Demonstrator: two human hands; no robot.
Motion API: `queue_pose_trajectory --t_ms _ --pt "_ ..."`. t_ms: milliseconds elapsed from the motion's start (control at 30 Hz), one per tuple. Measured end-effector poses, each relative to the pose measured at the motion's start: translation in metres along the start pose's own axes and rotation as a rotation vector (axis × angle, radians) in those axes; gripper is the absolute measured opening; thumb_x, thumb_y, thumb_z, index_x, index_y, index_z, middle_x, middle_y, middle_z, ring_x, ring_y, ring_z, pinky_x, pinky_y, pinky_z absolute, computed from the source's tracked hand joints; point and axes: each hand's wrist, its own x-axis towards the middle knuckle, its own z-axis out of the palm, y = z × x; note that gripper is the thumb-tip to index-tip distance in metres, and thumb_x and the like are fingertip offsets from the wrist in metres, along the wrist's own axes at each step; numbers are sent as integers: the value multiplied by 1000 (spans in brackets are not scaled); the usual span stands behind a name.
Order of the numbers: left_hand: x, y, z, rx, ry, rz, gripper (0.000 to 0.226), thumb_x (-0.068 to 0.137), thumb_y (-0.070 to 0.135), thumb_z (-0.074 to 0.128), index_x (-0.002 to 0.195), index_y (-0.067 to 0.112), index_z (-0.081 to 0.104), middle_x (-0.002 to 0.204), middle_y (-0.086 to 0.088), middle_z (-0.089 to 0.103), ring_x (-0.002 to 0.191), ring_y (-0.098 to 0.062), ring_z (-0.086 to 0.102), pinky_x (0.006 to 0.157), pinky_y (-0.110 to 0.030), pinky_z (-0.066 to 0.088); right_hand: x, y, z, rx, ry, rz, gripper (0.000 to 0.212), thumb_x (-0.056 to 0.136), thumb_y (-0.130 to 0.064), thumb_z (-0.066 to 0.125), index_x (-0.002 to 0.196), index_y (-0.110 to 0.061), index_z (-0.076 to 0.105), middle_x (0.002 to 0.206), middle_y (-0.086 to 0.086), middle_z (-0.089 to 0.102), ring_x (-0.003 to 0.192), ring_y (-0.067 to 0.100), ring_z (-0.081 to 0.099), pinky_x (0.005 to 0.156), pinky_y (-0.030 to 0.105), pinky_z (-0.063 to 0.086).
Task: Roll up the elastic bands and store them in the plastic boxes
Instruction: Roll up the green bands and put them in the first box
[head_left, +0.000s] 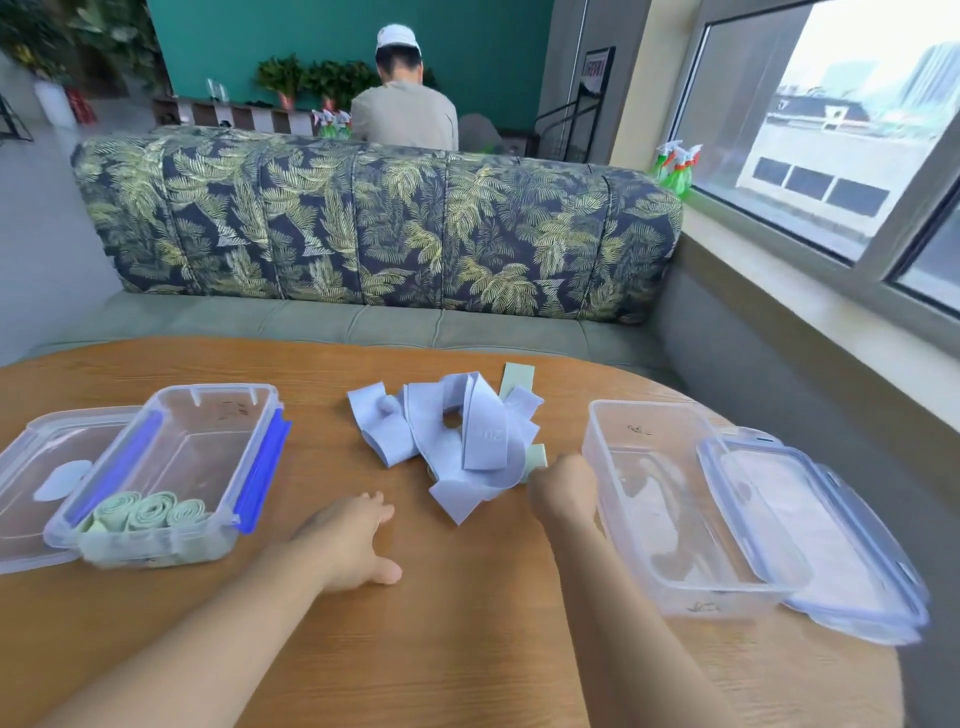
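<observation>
A loose heap of pale blue elastic bands lies mid-table, with a pale green band showing at its far edge and another green piece at its near right. My left hand hovers over the wood just left of the heap, fingers spread and holding nothing. My right hand is at the heap's right edge, fingers curled down onto the green piece; the grip itself is hidden. The left plastic box holds three rolled green bands. The right plastic box holds none.
A clear lid lies under the left box; another lid leans on the right box. The round wooden table ends close beyond the heap at a leaf-patterned sofa. A person sits behind it. A window is on the right.
</observation>
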Motion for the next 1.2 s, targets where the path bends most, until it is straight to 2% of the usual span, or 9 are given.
queue_pose_trajectory --t_ms 167,267,367,500,600,867,967,1067,1200 --pt "0 3 -1 13 -19 13 89 86 42 67 155 18 16 163 1 2 150 -10 5 120 -28 14 20 -6 19 250 -71 243 2 80 -9 57 79 -7 57 71 6 54 65 24 49 52 25 34" --pt "-3 6 -4 -29 1 -8 88 84 43 68 154 19 20 163 1 10 149 -13 15 118 -29 21 23 -11 23 361 -65 214 19 77 -11 55 59 -11 47 64 7 52 56 23 40 53 27 32" --pt "-8 18 -4 -66 227 -20 82 84 46 65 151 26 23 158 6 23 140 -17 31 111 -34 34 23 -19 21 439 -28 130 11 69 -13 56 59 -12 51 62 8 49 60 22 40 57 31 34" --pt "-5 51 3 228 352 355 73 96 43 51 152 39 6 160 3 -22 146 -17 -25 119 -44 -9 27 -32 12 471 -34 29 7 60 -15 58 58 -14 51 58 6 42 59 19 35 57 31 30" --pt "12 62 3 345 316 416 60 100 44 40 152 36 12 161 4 -21 139 -16 -35 117 -52 -12 25 -41 1 447 -53 -32 8 54 -20 55 60 -15 54 58 4 42 59 17 38 58 32 31" --pt "37 44 0 135 278 219 65 89 67 9 141 42 39 155 14 22 144 -14 17 118 -45 10 24 -51 -37 580 -32 -93 15 79 -12 61 64 -8 60 54 1 53 53 19 51 59 30 38" --pt "40 49 -8 -349 370 155 39 93 60 43 84 30 67 109 16 53 104 -14 52 94 -34 39 24 -55 -39 573 -86 -112 12 80 -12 63 69 -6 62 59 2 54 52 16 53 65 32 40" --pt "45 58 -25 -501 495 18 57 89 52 56 49 18 33 52 7 35 53 -18 36 55 -28 30 26 -57 -35 492 -142 -145 17 80 -12 64 64 -7 61 57 1 55 50 14 53 64 31 41" --pt "43 63 -49 -210 669 -89 43 86 51 60 63 17 48 74 6 51 67 -18 53 55 -28 36 30 -57 -25 376 -172 -180 18 81 -13 64 64 -8 63 56 0 58 53 15 54 61 29 39"
